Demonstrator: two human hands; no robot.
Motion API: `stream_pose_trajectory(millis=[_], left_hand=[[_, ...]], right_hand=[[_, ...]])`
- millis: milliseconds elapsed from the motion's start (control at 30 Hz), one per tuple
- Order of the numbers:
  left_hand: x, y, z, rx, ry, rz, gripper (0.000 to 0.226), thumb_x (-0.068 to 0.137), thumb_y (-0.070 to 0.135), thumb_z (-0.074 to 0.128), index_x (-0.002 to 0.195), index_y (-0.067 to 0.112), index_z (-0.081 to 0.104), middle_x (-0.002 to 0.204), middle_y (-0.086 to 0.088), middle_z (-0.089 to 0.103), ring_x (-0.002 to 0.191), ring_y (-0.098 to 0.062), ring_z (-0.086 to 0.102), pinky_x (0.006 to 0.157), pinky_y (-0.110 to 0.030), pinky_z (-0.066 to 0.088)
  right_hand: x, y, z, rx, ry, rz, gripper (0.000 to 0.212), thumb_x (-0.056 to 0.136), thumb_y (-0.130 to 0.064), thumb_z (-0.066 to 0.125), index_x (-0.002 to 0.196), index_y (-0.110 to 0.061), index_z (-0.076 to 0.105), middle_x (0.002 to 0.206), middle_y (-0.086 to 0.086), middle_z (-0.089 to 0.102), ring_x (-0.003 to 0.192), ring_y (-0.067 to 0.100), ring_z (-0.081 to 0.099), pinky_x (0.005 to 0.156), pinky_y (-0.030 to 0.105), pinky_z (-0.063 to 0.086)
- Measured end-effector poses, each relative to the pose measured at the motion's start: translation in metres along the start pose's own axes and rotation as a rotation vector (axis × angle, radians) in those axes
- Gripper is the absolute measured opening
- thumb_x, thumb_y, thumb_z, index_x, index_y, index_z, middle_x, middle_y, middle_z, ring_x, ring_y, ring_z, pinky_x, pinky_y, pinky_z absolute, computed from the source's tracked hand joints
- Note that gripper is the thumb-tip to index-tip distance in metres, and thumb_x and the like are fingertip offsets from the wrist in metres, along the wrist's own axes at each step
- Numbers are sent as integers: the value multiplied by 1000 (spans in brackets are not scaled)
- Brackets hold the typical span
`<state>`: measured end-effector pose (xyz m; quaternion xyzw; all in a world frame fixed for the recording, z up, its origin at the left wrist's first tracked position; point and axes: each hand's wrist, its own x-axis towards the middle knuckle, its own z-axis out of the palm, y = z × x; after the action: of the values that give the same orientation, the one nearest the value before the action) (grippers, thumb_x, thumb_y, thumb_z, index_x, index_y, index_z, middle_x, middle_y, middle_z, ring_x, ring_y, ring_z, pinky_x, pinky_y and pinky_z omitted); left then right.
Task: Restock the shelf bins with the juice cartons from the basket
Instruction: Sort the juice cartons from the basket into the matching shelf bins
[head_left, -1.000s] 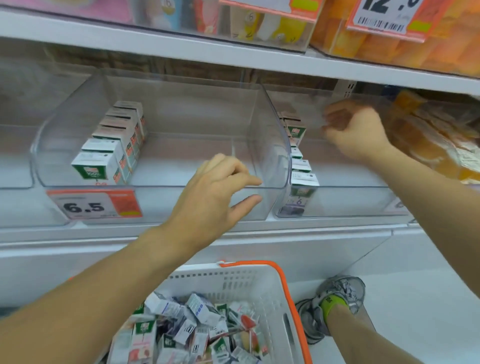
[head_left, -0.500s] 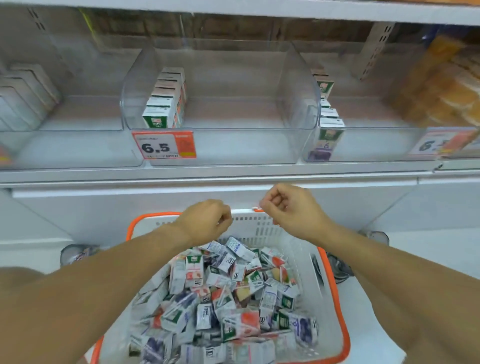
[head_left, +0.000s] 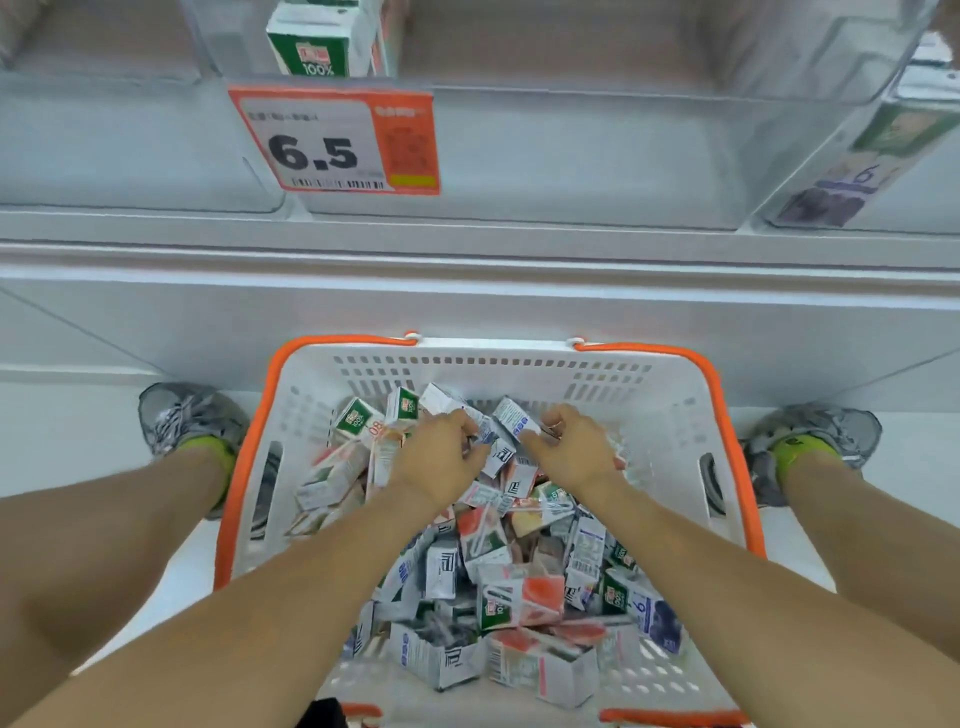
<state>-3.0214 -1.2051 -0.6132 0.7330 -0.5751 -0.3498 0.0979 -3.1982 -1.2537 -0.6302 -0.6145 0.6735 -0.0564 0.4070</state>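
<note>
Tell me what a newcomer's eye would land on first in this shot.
First, the white basket with its orange rim, on the floor between the person's feet and heaped with small juice cartons. The left hand and right hand are both down in the far end of the pile, fingers curled over cartons. Above, an orange price tag reading 6.5 hangs on a clear shelf bin.

open basket (head_left: 670, 410) top; loose cartons (head_left: 498, 587) crowd its floor.

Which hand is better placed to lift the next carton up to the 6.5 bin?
Left hand, probably: it sits nearer under the bin with the 6.5 tag; right hand is farther right.
</note>
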Motion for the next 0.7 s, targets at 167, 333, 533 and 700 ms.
stream_pose_trajectory(millis=[167,333,533,700], left_hand=[[9,-2,24,-45,19,-176,51,91,60,54,79,10,55,68,-2,59,72,-29,63,62,-36,52],[16,14,31,-122,68,-320,51,83,54,65,55,15,49,47,1,48,50,-23,53,46,-28,38],[9,27,23,-254,-11,-480,36,70,41,81,70,10,62,62,-2,60,54,-15,56,50,-26,44],[-8,37,12,-445,-99,-529,40,71,30,83,62,10,50,63,-2,52,53,-12,49,47,-24,43]], right_hand=[[7,3,5,118,10,81,33,81,-26,77,106,-11,62,94,2,67,67,4,57,43,8,35],[-1,6,0,112,-3,91,38,71,-26,85,96,-13,60,90,-2,62,79,17,59,53,20,37],[-10,15,-14,129,-123,233,61,63,-26,89,113,-14,58,114,5,64,100,23,66,79,36,57],[-26,13,-32,564,-337,434,52,74,-13,82,121,-2,62,128,8,56,100,21,62,80,32,62]])
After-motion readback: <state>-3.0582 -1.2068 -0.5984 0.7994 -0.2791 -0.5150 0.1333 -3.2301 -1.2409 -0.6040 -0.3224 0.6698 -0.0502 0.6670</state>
